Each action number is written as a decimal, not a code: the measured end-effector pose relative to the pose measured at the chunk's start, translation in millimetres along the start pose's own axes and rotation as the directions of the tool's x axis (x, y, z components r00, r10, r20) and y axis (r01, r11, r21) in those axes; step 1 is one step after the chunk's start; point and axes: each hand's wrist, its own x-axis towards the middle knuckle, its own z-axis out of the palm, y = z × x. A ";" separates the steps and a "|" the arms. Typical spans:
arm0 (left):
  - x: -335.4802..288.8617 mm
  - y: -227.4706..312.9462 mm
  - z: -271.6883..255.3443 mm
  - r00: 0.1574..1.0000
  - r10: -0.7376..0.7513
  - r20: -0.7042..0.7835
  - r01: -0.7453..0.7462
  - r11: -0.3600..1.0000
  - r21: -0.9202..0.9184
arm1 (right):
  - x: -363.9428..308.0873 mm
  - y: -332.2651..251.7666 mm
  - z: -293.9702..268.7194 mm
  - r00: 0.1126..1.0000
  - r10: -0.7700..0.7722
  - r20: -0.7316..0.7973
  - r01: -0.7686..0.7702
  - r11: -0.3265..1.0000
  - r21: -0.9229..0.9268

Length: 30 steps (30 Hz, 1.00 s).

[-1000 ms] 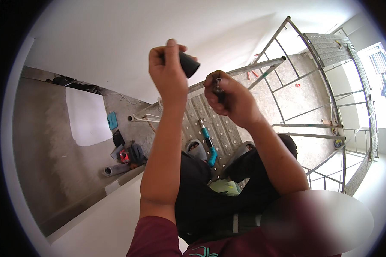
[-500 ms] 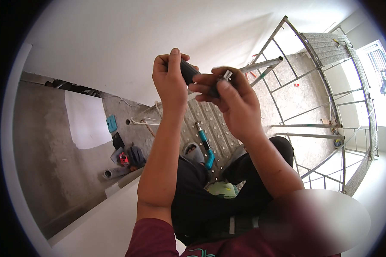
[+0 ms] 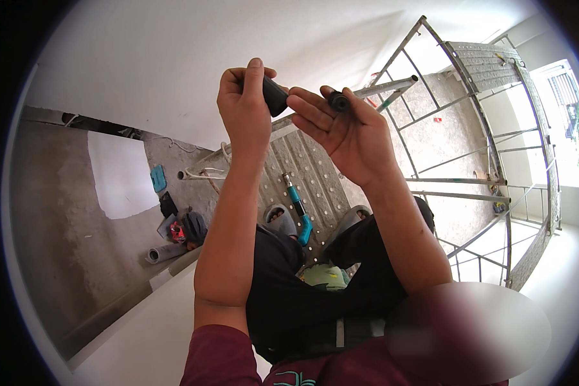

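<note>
My left hand (image 3: 244, 106) is raised in front of the white wall, closed around a short black cylinder (image 3: 275, 95) whose end points to the right. My right hand (image 3: 344, 132) is just beside it, palm up, with a small black round piece (image 3: 338, 101) pinched at its fingertips, close to the cylinder's end. Both forearms rise from the lower edge. Below them are my legs in dark trousers and two grey shoes (image 3: 280, 222) on a perforated metal platform (image 3: 315, 174).
A teal-handled tool (image 3: 299, 209) lies on the platform between my feet. Scaffold tubes and rails (image 3: 456, 148) surround the right side. Far below on the concrete floor lie a grey pipe roll (image 3: 164, 252), a blue box (image 3: 159, 178) and other tools.
My left hand has come down and turned so the black cylinder points right. My right hand has opened palm up and moved closer, bringing the small black piece near the cylinder.
</note>
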 end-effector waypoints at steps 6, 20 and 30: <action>0.1 -3.3 -1.8 1.000 -0.001 -0.018 0.001 1.000 0.016 | 1.2 1.8 -0.9 1.000 0.012 0.001 -0.012 1.000 -0.002; 2.4 -7.7 -2.5 0.994 -0.113 0.005 0.113 0.993 0.016 | -9.8 13.2 7.2 0.631 -0.480 0.610 0.717 0.060 -0.694; 10.2 -22.3 -13.9 0.924 -0.324 0.204 0.372 0.888 -0.272 | -2.3 7.2 -3.3 0.748 -0.557 0.360 0.608 0.357 -0.709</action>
